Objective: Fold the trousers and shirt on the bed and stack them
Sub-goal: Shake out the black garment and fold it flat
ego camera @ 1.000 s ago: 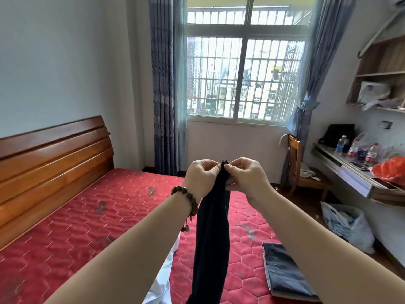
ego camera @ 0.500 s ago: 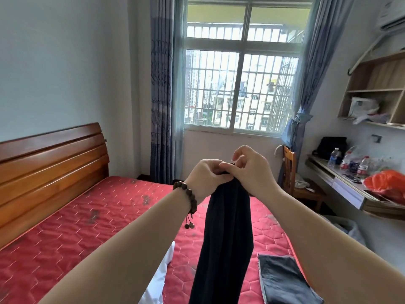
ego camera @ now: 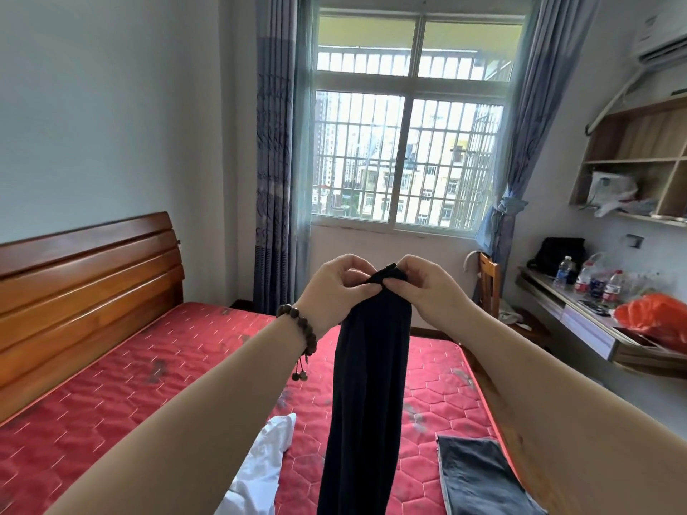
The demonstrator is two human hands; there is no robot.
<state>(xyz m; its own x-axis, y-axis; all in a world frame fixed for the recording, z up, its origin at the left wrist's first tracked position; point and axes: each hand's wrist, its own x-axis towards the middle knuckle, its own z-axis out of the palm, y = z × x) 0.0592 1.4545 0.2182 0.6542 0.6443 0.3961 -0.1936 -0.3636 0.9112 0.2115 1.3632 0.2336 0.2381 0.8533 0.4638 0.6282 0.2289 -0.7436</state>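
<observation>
Head view, 2 hands, left hand (ego camera: 336, 291), right hand (ego camera: 431, 289), pinching 1 black trousers (ego camera: 368, 384)

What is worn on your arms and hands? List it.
Both forearms are bare, with no sleeves in view. The left hand has a bracelet of dark brown round beads at the wrist, with a short beaded tassel. The right hand wears nothing.

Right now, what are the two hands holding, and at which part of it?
Both hands, the left hand and the right hand, pinch the black trousers at their top edge. The rest hangs down above the bed.
</observation>
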